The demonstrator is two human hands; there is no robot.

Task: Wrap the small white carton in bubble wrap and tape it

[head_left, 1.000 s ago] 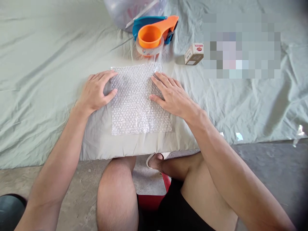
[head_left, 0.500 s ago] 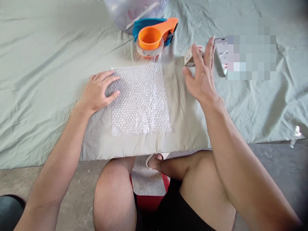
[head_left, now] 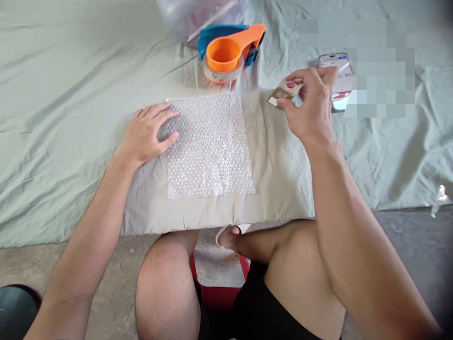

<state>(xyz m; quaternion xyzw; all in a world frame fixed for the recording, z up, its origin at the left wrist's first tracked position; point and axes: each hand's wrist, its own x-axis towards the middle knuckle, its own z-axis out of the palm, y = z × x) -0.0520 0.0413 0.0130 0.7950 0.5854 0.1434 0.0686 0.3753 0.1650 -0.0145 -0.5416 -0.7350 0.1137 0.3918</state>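
A square sheet of bubble wrap [head_left: 212, 146] lies flat on the pale green cloth [head_left: 71, 94] in front of me. My left hand [head_left: 146, 134] rests on the sheet's left edge with fingers spread flat. My right hand [head_left: 311, 106] is raised to the right of the sheet, fingers closed around a small white and brown box [head_left: 285, 90] with a red mark, which is tilted and lifted off the cloth.
An orange and blue tape dispenser [head_left: 228, 49] with a clear tape roll sits just beyond the sheet. A clear plastic bag [head_left: 191, 14] lies behind it. A phone [head_left: 336, 71] rests on the cloth at the right. My bare knees and a red stool [head_left: 219, 295] are below.
My right hand left the bubble wrap, swung right to the small box and closed on it, lifting it. My left hand stayed on the sheet.
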